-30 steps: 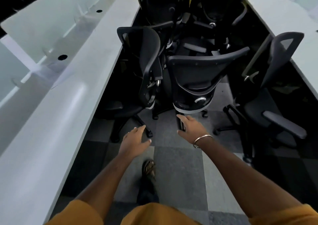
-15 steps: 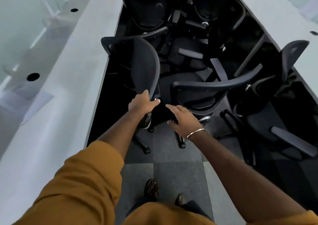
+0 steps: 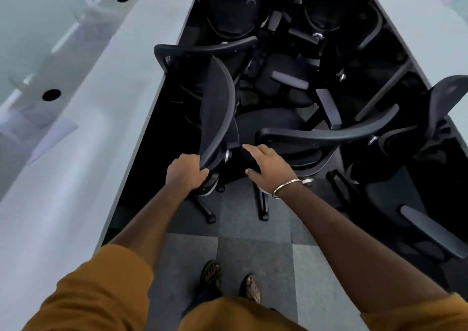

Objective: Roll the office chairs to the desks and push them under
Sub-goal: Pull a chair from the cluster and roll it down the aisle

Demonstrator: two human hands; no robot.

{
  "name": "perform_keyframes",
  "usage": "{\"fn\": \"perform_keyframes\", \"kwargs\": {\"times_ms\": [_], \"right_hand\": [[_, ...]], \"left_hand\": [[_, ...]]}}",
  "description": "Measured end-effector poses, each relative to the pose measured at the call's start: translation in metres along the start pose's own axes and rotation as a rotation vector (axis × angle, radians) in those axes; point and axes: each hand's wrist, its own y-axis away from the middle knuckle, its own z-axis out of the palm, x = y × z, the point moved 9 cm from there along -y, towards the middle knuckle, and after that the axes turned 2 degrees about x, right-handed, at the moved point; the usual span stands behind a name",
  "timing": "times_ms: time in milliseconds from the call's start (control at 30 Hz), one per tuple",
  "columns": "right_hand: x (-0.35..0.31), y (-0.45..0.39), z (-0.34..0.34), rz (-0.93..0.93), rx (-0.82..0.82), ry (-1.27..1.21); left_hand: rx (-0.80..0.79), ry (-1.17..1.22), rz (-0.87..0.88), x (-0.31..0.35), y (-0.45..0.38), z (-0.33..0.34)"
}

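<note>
The left hand has its fingers curled round the lower rim of a black mesh chair back, a firm grip on the edge where the back sweeps down toward the seat. That near-left chair stands turned sideways right beside the long pale bench on the left, its back about level with the bench edge; how far its seat reaches under the bench is lost in the dark there. 1 caster leg of its base shows on the carpet below the hand. The right hand is spread with fingers straight and apart, holding nothing, palm down in the gap between this chair and the next chair, whose curved back rim runs across the aisle to the right; whether the fingertips touch either chair cannot be told. A thin metal bangle circles the right wrist. More black chairs are crowded together further up the aisle, packed close with armrests overlapping, and another chair stands at the far right against a second pale bench. The left bench carries 2 round cable holes and low translucent dividers. The floor is grey carpet tiles in mixed shades. Both arms reach forward from mustard-coloured sleeves, and 2 sandalled feet stand on the carpet near the bottom of the view.
</note>
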Motion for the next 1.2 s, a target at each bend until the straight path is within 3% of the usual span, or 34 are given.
{"fn": "perform_keyframes", "kwargs": {"times_ms": [300, 467, 833, 1033, 1200], "right_hand": [[-0.036, -0.02, -0.009, -0.278, 0.099, 0.192], [-0.033, -0.027, 0.015, -0.351, -0.101, 0.289], [-0.068, -0.016, 0.022, -0.527, -0.011, 0.297], [-0.074, 0.028, 0.031, -0.588, -0.041, 0.202], [-0.083, 0.063, 0.042, -0.612, -0.02, 0.153]], "left_hand": [[-0.09, 0.034, -0.052, -0.082, 0.114, 0.01], [-0.118, 0.052, -0.106, -0.096, 0.159, 0.016], [-0.085, 0.034, -0.23, -0.095, 0.189, 0.015], [-0.119, -0.158, -0.223, -0.086, 0.216, 0.021], [-0.085, -0.059, -0.165, -0.048, 0.214, 0.031]]}}
